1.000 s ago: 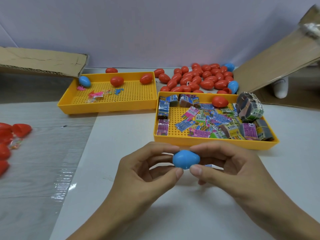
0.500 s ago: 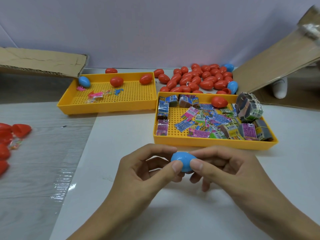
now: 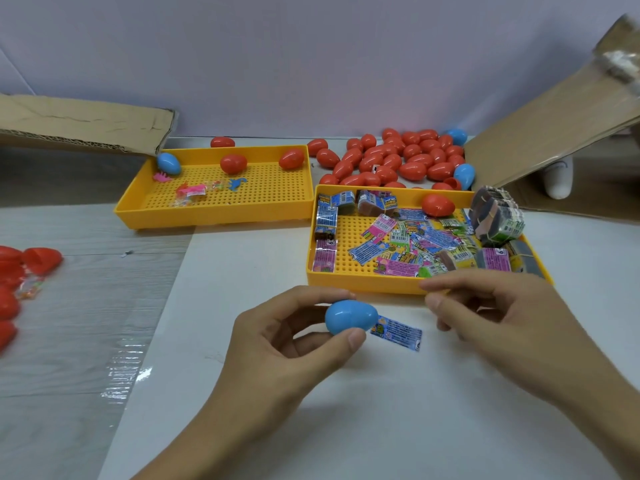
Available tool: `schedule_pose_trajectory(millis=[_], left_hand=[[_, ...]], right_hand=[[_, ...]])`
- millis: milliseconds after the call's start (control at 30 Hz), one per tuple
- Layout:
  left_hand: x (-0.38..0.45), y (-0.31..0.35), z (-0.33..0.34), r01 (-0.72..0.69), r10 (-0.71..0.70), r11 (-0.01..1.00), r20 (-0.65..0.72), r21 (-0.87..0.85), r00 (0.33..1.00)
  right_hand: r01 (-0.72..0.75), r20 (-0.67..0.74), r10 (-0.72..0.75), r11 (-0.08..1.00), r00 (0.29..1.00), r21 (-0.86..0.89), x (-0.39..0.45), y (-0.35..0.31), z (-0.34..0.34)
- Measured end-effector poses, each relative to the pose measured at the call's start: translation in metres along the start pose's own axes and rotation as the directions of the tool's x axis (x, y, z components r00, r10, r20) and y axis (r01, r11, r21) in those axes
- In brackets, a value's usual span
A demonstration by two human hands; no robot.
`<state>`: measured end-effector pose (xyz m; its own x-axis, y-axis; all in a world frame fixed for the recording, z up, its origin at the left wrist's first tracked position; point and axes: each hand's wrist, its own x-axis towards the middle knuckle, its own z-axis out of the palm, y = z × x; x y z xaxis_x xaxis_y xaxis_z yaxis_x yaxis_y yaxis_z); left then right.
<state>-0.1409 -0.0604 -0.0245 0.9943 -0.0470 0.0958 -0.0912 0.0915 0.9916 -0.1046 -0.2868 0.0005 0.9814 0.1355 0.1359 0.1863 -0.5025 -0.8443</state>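
Observation:
A closed blue plastic egg (image 3: 350,317) sits pinched between the thumb and fingers of my left hand (image 3: 287,344), just above the white table. My right hand (image 3: 498,323) hovers to the right of the egg, apart from it, fingers loosely curled and holding nothing. A small blue printed leaflet (image 3: 396,332) lies flat on the table between the two hands.
A yellow tray (image 3: 363,284) behind the hands holds several printed leaflets and a red egg (image 3: 438,205). Another yellow tray (image 3: 214,213) at back left holds eggs and small toys. A pile of red eggs (image 3: 398,161) lies at the back. Cardboard flaps flank both sides. More red eggs (image 3: 14,275) lie far left.
My right hand has let go of the blue egg and drawn away to the right. The left hand alone keeps the egg. The leaflet on the table has come into view.

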Motion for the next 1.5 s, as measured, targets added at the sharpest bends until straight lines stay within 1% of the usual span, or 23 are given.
schedule_pose_trajectory(millis=[67, 133, 200, 367, 467, 667, 767, 900, 967, 1067, 1167, 1233, 1300, 1400, 1500], left_hand=[[0.000, -0.001, 0.000, -0.010, 0.010, 1.000, -0.022, -0.007, 1.000], [0.001, -0.002, -0.001, -0.012, 0.012, 1.000, -0.050, -0.002, 0.999], [0.002, -0.003, -0.001, -0.007, 0.005, 1.000, -0.074, -0.016, 0.997], [0.002, -0.002, 0.000, 0.005, -0.009, 0.999, -0.094, -0.038, 0.996], [0.003, -0.002, 0.000, 0.016, -0.018, 1.000, -0.095, -0.021, 0.995], [0.002, -0.002, -0.001, 0.017, -0.015, 1.000, -0.067, 0.025, 0.998], [0.003, -0.004, -0.003, 0.000, 0.002, 0.999, -0.048, 0.035, 0.999], [0.003, -0.007, -0.003, 0.027, -0.028, 1.000, -0.034, -0.015, 0.999], [0.003, -0.007, -0.003, 0.039, -0.040, 0.999, 0.013, 0.037, 0.999], [0.000, -0.005, -0.002, 0.018, -0.028, 0.992, 0.076, 0.128, 0.997], [0.000, -0.003, 0.001, -0.012, -0.003, 0.979, 0.075, 0.205, 0.997], [0.001, -0.002, 0.003, 0.012, -0.023, 0.975, 0.048, 0.221, 0.999], [0.003, 0.000, 0.005, 0.026, -0.030, 0.976, 0.017, 0.214, 0.999], [0.004, 0.003, 0.004, 0.035, -0.038, 0.987, 0.016, 0.156, 0.999], [0.002, 0.004, 0.003, 0.044, -0.053, 0.980, 0.040, 0.195, 0.998]], right_hand=[[0.019, 0.086, -0.008, 0.992, 0.996, -0.128, 0.000, 0.004, 0.001], [0.025, 0.186, 0.015, 0.977, 0.982, -0.210, -0.001, 0.008, 0.005], [0.020, 0.241, 0.045, 0.965, 0.970, -0.262, -0.002, 0.011, 0.007], [0.016, 0.239, 0.040, 0.973, 0.970, -0.229, -0.002, 0.014, 0.009], [0.025, 0.242, 0.027, 0.977, 0.970, -0.209, -0.002, 0.015, 0.009], [0.067, 0.213, -0.024, 0.978, 0.977, -0.199, -0.002, 0.017, 0.010], [0.110, 0.190, -0.075, 0.976, 0.979, -0.186, -0.002, 0.017, 0.012], [0.178, 0.122, -0.177, 0.984, 0.977, -0.004, -0.004, 0.011, 0.014], [0.213, 0.097, -0.219, 0.975, 0.971, 0.064, -0.007, 0.005, 0.016], [0.250, 0.063, -0.256, 0.964, 0.964, 0.096, -0.013, -0.001, 0.022], [0.274, 0.050, -0.280, 0.956, 0.959, 0.106, -0.016, -0.004, 0.026], [0.293, 0.046, -0.298, 0.951, 0.953, 0.103, -0.018, -0.004, 0.028], [0.307, 0.042, -0.313, 0.946, 0.949, 0.105, -0.020, -0.005, 0.032], [0.328, 0.021, -0.331, 0.941, 0.943, 0.082, -0.023, -0.005, 0.037], [0.357, -0.010, -0.357, 0.934, 0.934, 0.019, -0.023, -0.006, 0.039]])
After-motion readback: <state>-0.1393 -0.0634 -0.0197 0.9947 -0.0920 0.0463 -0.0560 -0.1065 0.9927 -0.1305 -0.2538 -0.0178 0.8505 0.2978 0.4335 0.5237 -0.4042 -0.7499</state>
